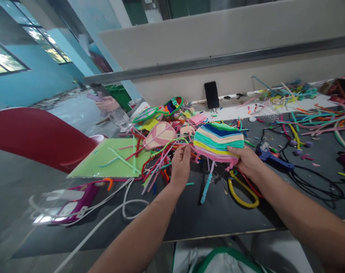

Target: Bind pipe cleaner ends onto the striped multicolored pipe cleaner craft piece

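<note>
My right hand [248, 161] grips the lower right edge of a striped pipe-cleaner piece [218, 140], thumb on top. Its rows run green, blue, cream, teal, yellow and pink, with curled pink ends along the bottom. At the piece's lower left, my left hand [181, 163] has its fingertips pinched together; what is between them is too small to make out. Below the piece a twisted lilac and turquoise pipe-cleaner stem [207, 187] points down toward me. A yellow loop handle [243, 203] lies under my right wrist, with a red one partly hidden beside it.
A blue glue gun [275, 157] with black cables lies at right. Loose pipe cleaners [317, 119] and scraps cover the back. A phone [211, 94] leans upright. At left are a green sheet [104, 159], a clear bottle [114, 112], a purple power strip [76, 204] and a red chair [41, 132].
</note>
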Action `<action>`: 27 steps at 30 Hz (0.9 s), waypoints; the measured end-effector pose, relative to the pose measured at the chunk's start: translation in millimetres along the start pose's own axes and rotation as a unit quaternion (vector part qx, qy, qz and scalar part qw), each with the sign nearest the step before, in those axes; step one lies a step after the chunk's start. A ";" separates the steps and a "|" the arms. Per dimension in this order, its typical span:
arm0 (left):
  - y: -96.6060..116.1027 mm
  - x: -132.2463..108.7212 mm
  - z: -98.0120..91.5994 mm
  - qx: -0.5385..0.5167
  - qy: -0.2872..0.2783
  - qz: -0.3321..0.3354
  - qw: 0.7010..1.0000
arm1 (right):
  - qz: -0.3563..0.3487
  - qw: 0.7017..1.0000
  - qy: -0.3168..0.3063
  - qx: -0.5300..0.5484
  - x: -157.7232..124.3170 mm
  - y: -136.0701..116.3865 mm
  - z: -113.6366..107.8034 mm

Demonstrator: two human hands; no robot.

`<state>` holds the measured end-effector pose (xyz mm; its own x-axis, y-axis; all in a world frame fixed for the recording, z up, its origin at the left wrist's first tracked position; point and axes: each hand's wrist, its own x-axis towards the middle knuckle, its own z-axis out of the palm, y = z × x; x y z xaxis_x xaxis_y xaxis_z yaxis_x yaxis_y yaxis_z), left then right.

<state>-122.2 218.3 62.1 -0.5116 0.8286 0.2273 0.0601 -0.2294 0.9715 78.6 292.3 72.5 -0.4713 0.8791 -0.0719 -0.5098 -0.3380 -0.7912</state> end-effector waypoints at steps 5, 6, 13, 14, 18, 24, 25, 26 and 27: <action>5.6 4.6 -11.8 0.204 -0.020 0.263 0.943 | -0.004 1.000 0.004 -0.002 -2.8 -1.3 1.8; 6.4 5.0 -12.9 0.236 -0.041 0.295 0.925 | -0.007 1.000 0.005 -0.002 -3.4 -1.5 2.7; 10.3 7.8 -17.5 0.372 -0.061 0.361 0.853 | -0.024 1.000 0.013 -0.001 -3.5 -2.2 4.2; 11.3 8.3 -18.3 0.389 -0.065 0.358 0.846 | -0.027 1.000 0.013 -0.004 -3.4 -2.2 3.9; 14.4 12.3 -19.6 0.413 -0.065 0.336 0.844 | -0.031 0.999 0.009 0.001 -3.8 -2.5 3.8; 7.9 17.6 -18.3 0.225 -0.161 0.126 0.953 | -0.003 1.000 0.012 0.001 -5.0 -2.3 4.1; 7.0 17.2 -18.0 0.178 -0.169 0.075 0.967 | 0.001 1.000 0.009 -0.002 -4.6 -1.6 3.3; 6.6 16.4 -17.7 0.130 -0.171 0.025 0.976 | 0.003 1.000 0.003 -0.005 -4.0 -0.8 2.2; 6.8 15.3 -17.3 0.086 -0.173 -0.022 0.981 | 0.004 1.000 -0.005 -0.006 -3.5 0.2 1.1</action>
<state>-144.5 220.5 71.1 -0.1972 0.9662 0.1659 0.2039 -0.1251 0.9710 79.3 288.8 73.2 -0.4828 0.8728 -0.0713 -0.4970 -0.3401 -0.7983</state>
